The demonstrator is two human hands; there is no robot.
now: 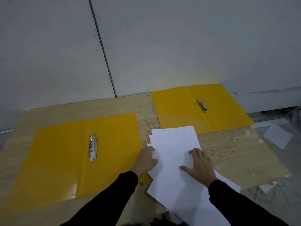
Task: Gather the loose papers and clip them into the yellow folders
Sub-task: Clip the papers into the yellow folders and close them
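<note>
The loose papers (175,144) lay in an uneven pile at lower centre of the frame, on the table (236,152), between two open yellow folders (each with a metal clip by its spine): the near folder (57,160) at lower left, the far folder (179,108) at centre right. The left hand (146,159) curled its fingers round the pile's left edge. The right hand (201,165) pressed flat on top, fingers spread wide.

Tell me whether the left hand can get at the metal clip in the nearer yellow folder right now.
Probably yes. The left hand sits at the edge of the loose papers, right beside the open yellow folder; its metal clip lies exposed, with only bare cover between them.
</note>
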